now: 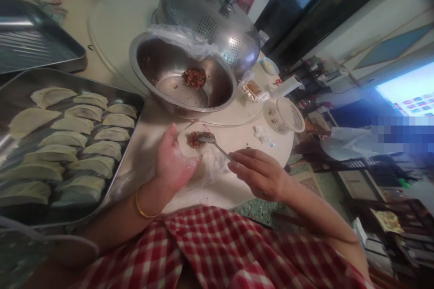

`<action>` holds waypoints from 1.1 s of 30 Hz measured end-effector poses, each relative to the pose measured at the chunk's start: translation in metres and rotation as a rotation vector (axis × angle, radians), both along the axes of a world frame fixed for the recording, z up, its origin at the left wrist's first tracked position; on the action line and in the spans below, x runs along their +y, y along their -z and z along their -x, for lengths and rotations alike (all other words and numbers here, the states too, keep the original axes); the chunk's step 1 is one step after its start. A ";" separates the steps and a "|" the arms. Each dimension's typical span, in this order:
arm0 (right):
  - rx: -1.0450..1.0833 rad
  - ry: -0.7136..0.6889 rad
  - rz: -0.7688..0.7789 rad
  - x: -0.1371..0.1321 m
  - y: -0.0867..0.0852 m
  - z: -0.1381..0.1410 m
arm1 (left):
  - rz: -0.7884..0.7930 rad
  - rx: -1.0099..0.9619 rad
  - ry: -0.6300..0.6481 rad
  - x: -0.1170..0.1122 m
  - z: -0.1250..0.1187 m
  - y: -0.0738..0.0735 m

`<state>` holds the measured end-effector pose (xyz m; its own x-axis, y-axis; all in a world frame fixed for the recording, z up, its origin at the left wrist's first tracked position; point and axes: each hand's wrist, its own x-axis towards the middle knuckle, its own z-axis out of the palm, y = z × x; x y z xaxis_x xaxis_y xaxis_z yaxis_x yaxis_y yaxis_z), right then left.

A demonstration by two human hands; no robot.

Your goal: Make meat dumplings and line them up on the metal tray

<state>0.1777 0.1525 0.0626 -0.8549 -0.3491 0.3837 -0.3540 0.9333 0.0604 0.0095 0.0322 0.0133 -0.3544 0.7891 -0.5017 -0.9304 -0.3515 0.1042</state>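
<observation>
On my left hand (176, 162), dusted with flour, rests a round dumpling wrapper (187, 145), held up by the palm and fingers. A small mound of dark red meat filling (195, 140) sits on it. My right hand (259, 172) grips the handle of a metal spoon (222, 150), whose bowl touches the filling. Just beyond the hands stands a wide steel bowl (162, 104) with a lump of the same filling (195, 79) inside. To the left, a metal tray (130, 144) bears several folded dumplings (101, 150) in rows.
A perforated steel dome lid (206, 9) stands behind the bowl, with clear plastic (183, 38) over the bowl's rim. Another dark tray (37, 38) is at the far left. A white plastic basket (290, 115), a white roll (288, 86) and a packet (252, 90) lie to the right.
</observation>
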 end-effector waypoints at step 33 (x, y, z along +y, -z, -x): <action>0.116 0.417 0.525 -0.011 -0.012 0.004 | -0.088 0.049 0.006 0.000 0.002 0.010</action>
<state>0.1740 0.1413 0.0743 -0.8209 0.2580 0.5094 0.0232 0.9064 -0.4217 0.0074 0.0321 0.0029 -0.3723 0.8314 -0.4125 -0.9269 -0.3559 0.1191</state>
